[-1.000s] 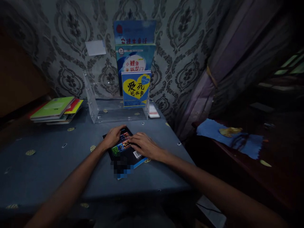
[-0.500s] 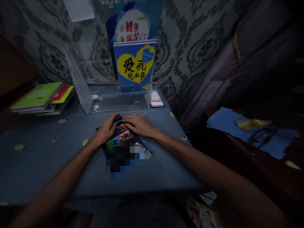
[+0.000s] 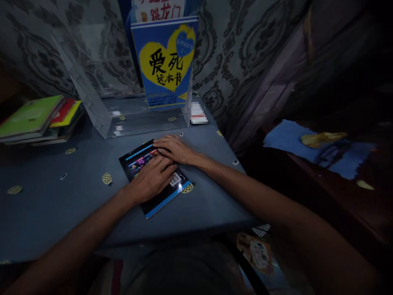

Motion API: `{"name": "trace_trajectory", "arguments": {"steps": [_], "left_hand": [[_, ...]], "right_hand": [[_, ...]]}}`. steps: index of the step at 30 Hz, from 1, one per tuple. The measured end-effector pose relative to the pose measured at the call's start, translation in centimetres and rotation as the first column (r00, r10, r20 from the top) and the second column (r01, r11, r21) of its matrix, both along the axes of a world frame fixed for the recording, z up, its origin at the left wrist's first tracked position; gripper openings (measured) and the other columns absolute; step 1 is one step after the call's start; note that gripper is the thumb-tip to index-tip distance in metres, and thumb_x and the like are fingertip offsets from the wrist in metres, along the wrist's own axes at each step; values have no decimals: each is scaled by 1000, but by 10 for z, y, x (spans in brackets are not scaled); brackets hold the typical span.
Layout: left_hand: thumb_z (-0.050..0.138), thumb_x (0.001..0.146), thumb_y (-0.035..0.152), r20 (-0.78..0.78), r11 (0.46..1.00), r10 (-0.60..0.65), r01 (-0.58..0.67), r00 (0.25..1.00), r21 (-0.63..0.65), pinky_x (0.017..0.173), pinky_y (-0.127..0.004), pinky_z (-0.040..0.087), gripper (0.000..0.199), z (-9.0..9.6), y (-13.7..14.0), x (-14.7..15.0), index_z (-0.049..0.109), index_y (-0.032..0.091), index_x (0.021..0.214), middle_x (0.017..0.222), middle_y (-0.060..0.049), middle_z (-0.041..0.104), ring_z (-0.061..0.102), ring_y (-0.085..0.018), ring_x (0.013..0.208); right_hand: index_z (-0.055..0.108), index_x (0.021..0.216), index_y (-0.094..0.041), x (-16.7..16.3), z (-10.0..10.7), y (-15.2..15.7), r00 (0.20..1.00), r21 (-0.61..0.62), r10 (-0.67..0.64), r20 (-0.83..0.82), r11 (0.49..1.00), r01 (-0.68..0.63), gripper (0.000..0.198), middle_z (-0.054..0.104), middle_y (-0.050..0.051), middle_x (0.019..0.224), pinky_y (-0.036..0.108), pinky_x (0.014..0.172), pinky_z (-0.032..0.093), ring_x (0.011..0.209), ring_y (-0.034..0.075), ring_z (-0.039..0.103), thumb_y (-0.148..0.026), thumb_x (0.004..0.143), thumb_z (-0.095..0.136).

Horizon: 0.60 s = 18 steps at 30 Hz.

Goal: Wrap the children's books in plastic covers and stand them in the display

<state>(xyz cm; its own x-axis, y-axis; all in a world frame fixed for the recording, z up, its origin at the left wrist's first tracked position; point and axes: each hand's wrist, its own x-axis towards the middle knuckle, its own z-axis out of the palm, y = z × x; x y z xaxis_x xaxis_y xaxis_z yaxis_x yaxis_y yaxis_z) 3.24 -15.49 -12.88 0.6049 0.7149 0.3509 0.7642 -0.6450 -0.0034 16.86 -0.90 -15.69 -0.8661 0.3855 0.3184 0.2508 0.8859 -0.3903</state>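
A thin book with a black cover lies at a slant on the table, barcode side up, with small colour pictures and a blue strip along its near edge. Flat across the middle of this cover rests my left hand, its fingers stretched out and hiding part of the pictures. My right hand lies over the book's far right corner and edge, fingers extended, the fingertips close to those of the left. Neither hand is closed round anything.
Behind the book stands a clear plastic stand holding a blue book with a yellow heart. A stack of books sits at the left. Right of the table is a blue cloth with a yellowish object on it.
My left hand has slid from the book's far left edge toward me onto the middle of the cover. The right hand stays at the far edge. The view has tilted down slightly.
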Motion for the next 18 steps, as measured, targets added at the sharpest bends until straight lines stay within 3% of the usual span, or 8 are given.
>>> {"name": "trace_trajectory", "arguments": {"steps": [4,8,13,18], "left_hand": [[38,107,36,-3,996,-49,48,999,-79,112,-52,43,39,-4,-16,12,57,17,136,131,-14,63,56,-28,125],[43,105,45,-15,989,-62,59,998,-134,119,-52,36,49,-5,-33,13,51,17,144,149,-16,54,46,-29,142],[45,106,40,-11,986,-37,35,999,-162,121,-48,36,45,-8,-42,12,51,20,145,151,-13,55,47,-25,144],[44,106,38,-8,978,-110,107,994,-181,124,-46,32,45,0,-50,6,51,19,146,150,-11,57,49,-22,143]], "right_hand": [[62,138,-24,1,2,-4,999,-1,-26,26,1000,26,38,60,6,148,47,120,31,137,20,53,-27,107,40],[61,139,-22,1,4,-8,998,19,-37,50,999,36,39,59,7,149,47,118,34,138,20,52,-26,107,39],[62,138,-20,2,5,-15,996,46,-68,54,997,66,39,60,9,147,48,115,37,137,24,53,-26,106,40],[64,134,-16,15,11,-33,995,117,-100,20,988,97,37,66,13,138,50,111,40,128,28,59,-28,103,48]]}}
